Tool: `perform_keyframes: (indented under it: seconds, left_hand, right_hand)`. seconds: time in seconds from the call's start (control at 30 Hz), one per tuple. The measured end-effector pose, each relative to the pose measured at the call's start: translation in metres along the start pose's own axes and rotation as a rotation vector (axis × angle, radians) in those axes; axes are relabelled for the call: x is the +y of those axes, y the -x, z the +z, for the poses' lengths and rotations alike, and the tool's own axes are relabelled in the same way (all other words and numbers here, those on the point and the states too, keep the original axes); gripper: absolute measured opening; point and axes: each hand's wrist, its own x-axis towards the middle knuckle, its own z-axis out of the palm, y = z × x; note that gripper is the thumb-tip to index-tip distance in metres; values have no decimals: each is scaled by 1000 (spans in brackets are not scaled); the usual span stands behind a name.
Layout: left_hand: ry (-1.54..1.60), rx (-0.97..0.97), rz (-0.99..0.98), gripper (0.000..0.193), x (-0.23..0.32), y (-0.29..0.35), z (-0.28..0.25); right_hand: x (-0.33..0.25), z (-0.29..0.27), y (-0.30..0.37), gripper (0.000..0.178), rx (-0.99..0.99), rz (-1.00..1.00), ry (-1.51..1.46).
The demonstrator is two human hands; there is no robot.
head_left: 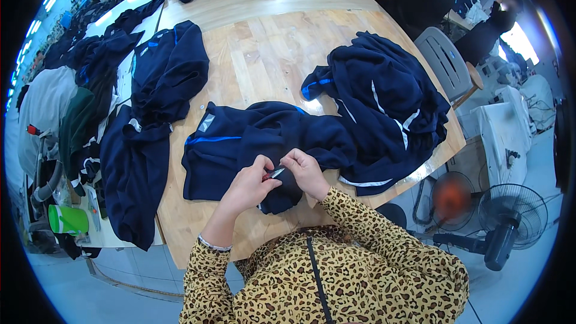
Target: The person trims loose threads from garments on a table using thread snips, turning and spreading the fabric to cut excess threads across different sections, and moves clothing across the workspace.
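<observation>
A navy garment point(222, 153) with a blue stripe and a small light patch lies in front of me on the wooden table. Over its near part, my left hand point(247, 187) is closed around small thread snips point(275, 173) with a bit of red at the grip and metal blades pointing right. Close by the blade tips, my right hand point(307, 174) has thumb and fingertips pinched together. Whatever is in that pinch is too small to make out. Dark cloth hangs below both hands near the table edge.
A large heap of navy garments point(384, 96) lies at the right. More navy garments point(171, 72) lie at the left. The wooden table point(258, 48) reaches far back. A grey chair point(444, 63), a standing fan point(510, 222) and a green container point(69, 219) stand around it. People work at the far right.
</observation>
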Motion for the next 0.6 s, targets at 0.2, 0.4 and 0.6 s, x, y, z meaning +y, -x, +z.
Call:
perform_keyframes:
  seconds: [0.2,0.4,0.6]
  left_hand:
    - [455,43,-42,35,-27,6,-3]
    - [1400,4,48,42,-114,18,-10]
    - [1527,56,136,41,-136,15,-6]
  right_hand:
    - [-2,-3,0,18,23,-3,-64]
    - [-9,2,13,14,4,-326,197]
    - [-72,3,34,23,-513,-748,132]
